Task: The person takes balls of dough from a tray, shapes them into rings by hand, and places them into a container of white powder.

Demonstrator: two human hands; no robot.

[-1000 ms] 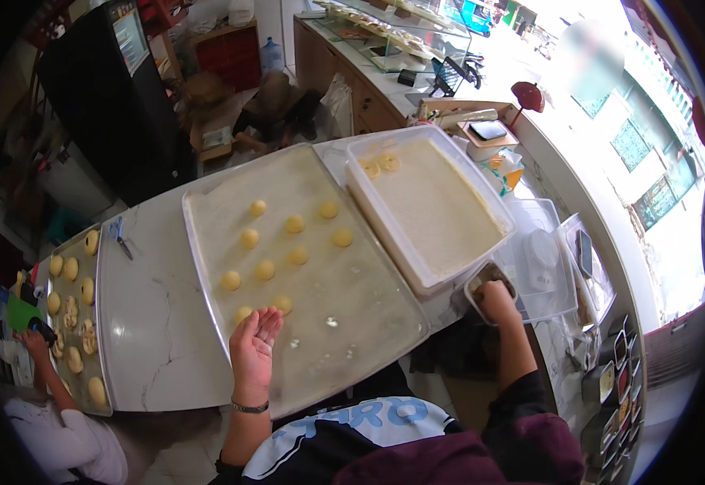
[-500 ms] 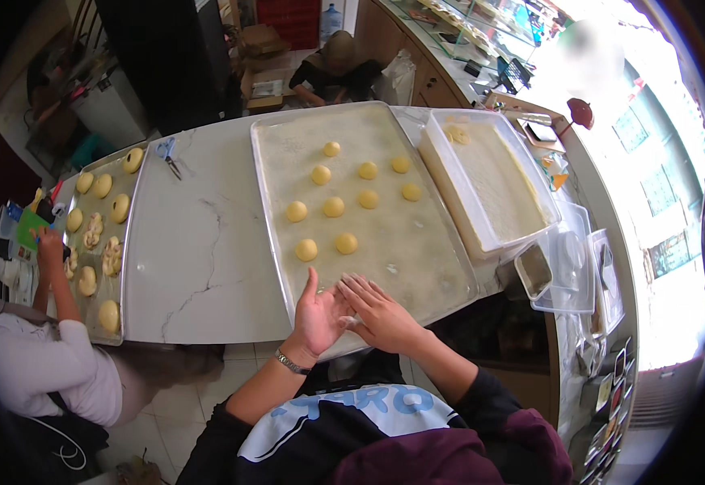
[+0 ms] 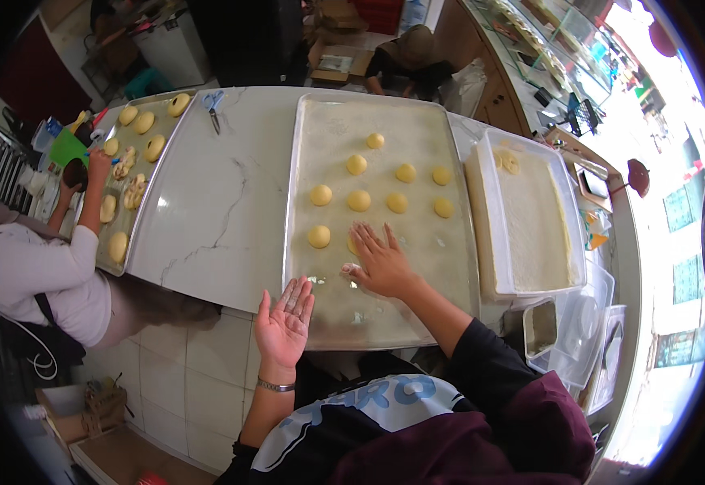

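A large metal baking tray [image 3: 352, 113] lies in front of me with several round yellow dough balls [image 3: 358, 200] spaced over its far and middle part. My right hand [image 3: 381, 260] is over the tray, palm down with fingers spread, partly covering one dough ball in the row nearest me. Whether the palm presses on that ball is hidden. At the tray's near left edge my left hand [image 3: 284, 325] is held palm up, open, with nothing in it. White powder or dough residue marks the fingers of both hands.
Right of the tray stands a white plastic tub [image 3: 483, 234] with dough pieces inside; a small metal pan [image 3: 540, 327] is nearby. Scissors [image 3: 213, 111] lie left of the tray. A co-worker [image 3: 45, 271] holds a dark bowl [image 3: 76, 173] beside another tray [image 3: 168, 125] of shaped dough.
My hands, together before, have parted: the right moved forward over a dough ball, the left drew back and turned palm up. The whole view has shifted, and the co-worker's bowl has come into sight.
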